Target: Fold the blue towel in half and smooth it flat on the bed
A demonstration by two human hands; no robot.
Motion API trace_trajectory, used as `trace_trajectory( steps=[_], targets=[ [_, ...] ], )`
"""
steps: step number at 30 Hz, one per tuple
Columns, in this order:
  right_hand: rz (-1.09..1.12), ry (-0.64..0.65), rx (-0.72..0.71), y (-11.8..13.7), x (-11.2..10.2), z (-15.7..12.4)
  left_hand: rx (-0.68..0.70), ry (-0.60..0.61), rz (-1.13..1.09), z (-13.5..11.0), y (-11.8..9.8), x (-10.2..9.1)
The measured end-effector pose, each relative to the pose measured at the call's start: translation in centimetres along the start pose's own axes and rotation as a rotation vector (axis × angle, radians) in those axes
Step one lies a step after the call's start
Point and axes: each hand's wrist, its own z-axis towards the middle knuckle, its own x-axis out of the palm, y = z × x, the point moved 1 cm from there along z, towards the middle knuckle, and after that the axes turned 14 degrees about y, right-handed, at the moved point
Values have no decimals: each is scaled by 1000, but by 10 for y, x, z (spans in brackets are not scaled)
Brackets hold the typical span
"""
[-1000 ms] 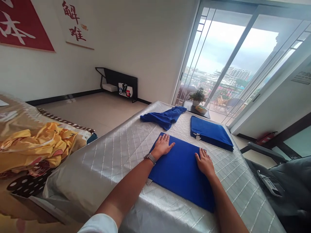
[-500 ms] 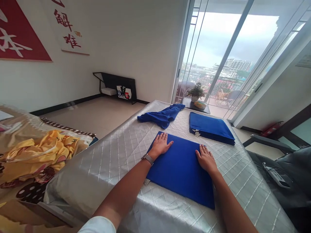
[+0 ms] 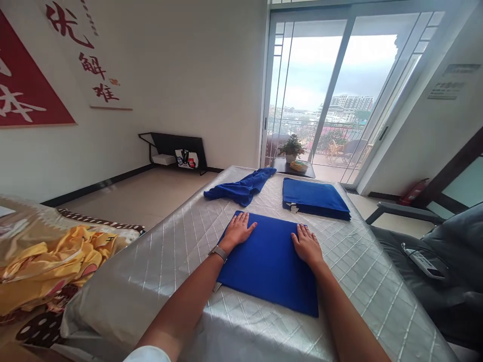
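Note:
A blue cloth, folded into a flat rectangle, lies before me on a silver quilted cover. My left hand rests flat on its far left part, fingers stretched out, a watch on the wrist. On the far right edge lies my right hand, also flat with fingers extended. A small white tag pokes out at the near left corner. Beyond my hands are a crumpled blue cloth on the left and a stack of folded blue cloths on the right.
Yellow cloth lies heaped at the left. To the right is a dark armchair with a white power strip on it. A potted plant stands on a small table past the far edge, before a sliding glass door.
The view has tilted up and shifted slightly right. Both hands stay flat on the folded blue cloth, in nearly the same spots.

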Motion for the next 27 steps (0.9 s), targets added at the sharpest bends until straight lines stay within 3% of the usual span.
trace_trajectory(
  steps=[4, 7, 10, 14, 17, 20, 23, 27],
  targets=[
    [36, -9, -7, 0, 1, 0, -10, 90, -6, 4, 2, -15],
    [54, -11, -19, 0, 2, 1, -33, 98, 6, 8, -15, -28],
    [55, -29, -23, 0, 3, 1, 125, 3, 13, 14, -66, -25],
    [-3, -27, -55, -2, 2, -4, 549, -77, -30, 24, -157, 2],
    [-49, -3, -99, -6, 2, -7, 659, -146, -59, 33, -197, 22],
    [-36, -4, -95, -7, 3, -8, 662, -183, -41, 36, -199, 32],
    [-22, -8, -79, -5, 3, -6, 637, -143, 36, 32, -178, 31],
    [22, -26, -37, -2, 2, -3, 478, -57, 66, 24, -147, 22]
  ],
)
